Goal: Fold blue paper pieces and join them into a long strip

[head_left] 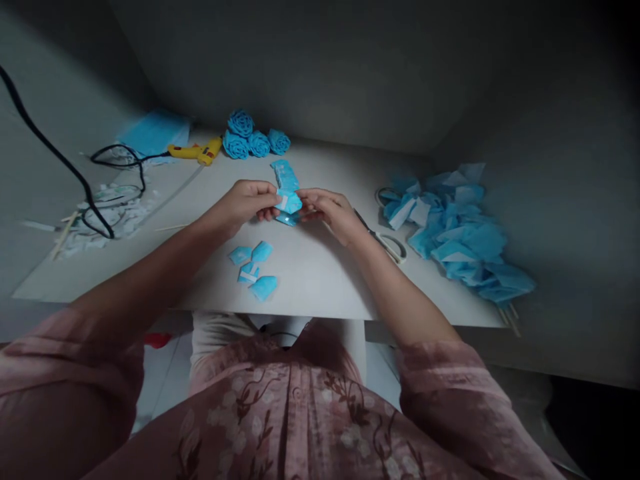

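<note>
The left hand (256,200) pinches a small blue piece (290,201) between thumb and fingers, above the middle of the table (320,287). The right hand (333,212) is loosely curled with its fingertips at the right edge of that piece; whether they grip it, I cannot tell. Just beyond, toward the far edge, lies a blue strip (285,175), and nearer the front edge are four blue cutouts (263,287), grouped left of centre. Four blue paper roses (259,143) sit by the far edge, with a yellow glue gun (206,153) to their left and a blue stack (156,132) by the far left corner. White scraps (107,223) and a black cord (65,160) are at the left end. Near the right edge is a heap of blue flowers (467,233), with scissors (393,247) just left of it.
</note>
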A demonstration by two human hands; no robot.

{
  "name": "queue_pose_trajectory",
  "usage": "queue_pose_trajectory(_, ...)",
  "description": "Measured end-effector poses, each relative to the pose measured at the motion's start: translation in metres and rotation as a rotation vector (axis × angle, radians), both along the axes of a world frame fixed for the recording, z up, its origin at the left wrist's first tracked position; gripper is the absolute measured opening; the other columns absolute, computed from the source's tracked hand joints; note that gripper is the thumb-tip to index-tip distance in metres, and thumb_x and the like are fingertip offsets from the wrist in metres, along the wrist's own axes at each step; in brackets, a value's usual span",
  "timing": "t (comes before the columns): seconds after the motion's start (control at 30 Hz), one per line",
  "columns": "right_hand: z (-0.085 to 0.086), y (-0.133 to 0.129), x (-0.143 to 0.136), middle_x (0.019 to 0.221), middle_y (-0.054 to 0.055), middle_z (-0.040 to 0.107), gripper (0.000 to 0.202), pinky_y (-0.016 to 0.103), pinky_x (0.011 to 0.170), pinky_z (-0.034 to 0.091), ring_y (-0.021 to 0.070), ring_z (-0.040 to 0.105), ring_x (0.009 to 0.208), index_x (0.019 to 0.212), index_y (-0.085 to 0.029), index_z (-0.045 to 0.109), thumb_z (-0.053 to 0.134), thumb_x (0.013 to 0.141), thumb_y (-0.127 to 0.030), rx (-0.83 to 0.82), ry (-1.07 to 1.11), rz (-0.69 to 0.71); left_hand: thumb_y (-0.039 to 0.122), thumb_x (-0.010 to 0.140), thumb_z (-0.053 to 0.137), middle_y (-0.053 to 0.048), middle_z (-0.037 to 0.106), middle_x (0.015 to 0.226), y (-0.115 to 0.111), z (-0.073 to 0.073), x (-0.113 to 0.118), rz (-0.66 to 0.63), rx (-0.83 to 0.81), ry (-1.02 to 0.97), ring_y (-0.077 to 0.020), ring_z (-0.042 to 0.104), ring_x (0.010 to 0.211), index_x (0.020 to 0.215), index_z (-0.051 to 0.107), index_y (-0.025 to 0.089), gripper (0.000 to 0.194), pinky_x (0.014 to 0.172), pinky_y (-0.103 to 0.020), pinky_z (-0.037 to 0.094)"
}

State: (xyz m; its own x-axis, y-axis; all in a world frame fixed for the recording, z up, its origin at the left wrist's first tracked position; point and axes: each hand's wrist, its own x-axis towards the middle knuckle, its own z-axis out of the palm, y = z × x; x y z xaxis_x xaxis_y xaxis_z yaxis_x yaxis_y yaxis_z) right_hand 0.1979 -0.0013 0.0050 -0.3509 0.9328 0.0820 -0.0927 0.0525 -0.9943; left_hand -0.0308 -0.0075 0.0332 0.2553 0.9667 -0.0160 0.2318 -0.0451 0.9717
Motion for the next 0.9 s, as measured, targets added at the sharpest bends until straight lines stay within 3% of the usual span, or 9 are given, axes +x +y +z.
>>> queue_pose_trajectory(0.17, 0.005, -0.001, 0.001, 0.086, 0.002, 0.074, 0.036, 0.03, 0.079, 0.056, 0.0163, 0.064, 0.084, 0.087, -0.02, 0.079, 0.089, 0.076, -0.053, 0.079, -0.07, 0.012, 0.022, 0.084, 0.079, -0.003, 0.07, 0.065, -0.002, 0.005, 0.01, -0.062, -0.009, 0.121, -0.0119, 0.057, 0.056, 0.075, 0.069, 0.018, 0.015, 0.056, -0.024, 0.043)
queue_pose_trajectory(0.37, 0.003, -0.001, -0.003, 0.073, -0.003, 0.065, 0.048, 0.027, 0.074, 0.05, 0.0126, 0.054, 0.072, 0.076, -0.02, 0.072, 0.096, 0.067, -0.06, 0.086, -0.073, 0.002, 0.022, 0.085, 0.077, -0.001, 0.067, 0.063, 0.005, 0.001, 0.016, -0.057, 0.015, 0.072, -0.0102, 0.055, 0.054, 0.076, 0.07, 0.017, 0.012, 0.055, -0.022, 0.043)
queue_pose_trajectory(0.57, 0.006, -0.003, -0.002, 0.076, -0.001, 0.067, 0.05, 0.029, 0.077, 0.052, 0.0143, 0.057, 0.076, 0.076, -0.021, 0.071, 0.095, 0.069, -0.064, 0.055, -0.084, 0.035, 0.029, 0.086, 0.076, 0.001, 0.062, 0.061, 0.009, -0.007, 0.019, -0.048, 0.039, -0.018, -0.0093, 0.053, 0.054, 0.074, 0.067, 0.018, 0.019, 0.056, -0.022, 0.044)
queue_pose_trajectory(0.73, 0.003, -0.004, -0.003, 0.076, 0.0, 0.066, 0.045, 0.029, 0.076, 0.052, 0.0138, 0.057, 0.075, 0.078, -0.02, 0.071, 0.094, 0.072, -0.059, 0.061, -0.104, 0.074, 0.033, 0.084, 0.078, 0.002, 0.06, 0.061, 0.01, -0.017, 0.018, -0.076, 0.052, 0.009, -0.0104, 0.054, 0.055, 0.076, 0.066, 0.019, 0.02, 0.057, -0.023, 0.045)
queue_pose_trajectory(0.8, 0.0, -0.003, -0.004, 0.076, -0.001, 0.066, 0.044, 0.029, 0.076, 0.051, 0.0139, 0.057, 0.074, 0.078, -0.02, 0.071, 0.094, 0.072, -0.057, 0.061, -0.097, 0.05, 0.032, 0.086, 0.075, 0.002, 0.06, 0.062, 0.009, -0.018, 0.018, -0.029, 0.1, 0.016, -0.0112, 0.054, 0.057, 0.078, 0.066, 0.019, 0.017, 0.058, -0.023, 0.044)
queue_pose_trajectory(0.9, -0.005, -0.002, -0.006, 0.076, -0.001, 0.066, 0.038, 0.028, 0.075, 0.048, 0.0138, 0.056, 0.075, 0.079, -0.02, 0.071, 0.09, 0.075, -0.052, 0.091, -0.077, -0.037, 0.026, 0.088, 0.068, 0.002, 0.06, 0.066, 0.003, -0.016, 0.018, 0.177, 0.293, 0.05, -0.0122, 0.052, 0.062, 0.081, 0.065, 0.021, 0.009, 0.062, -0.025, 0.044)
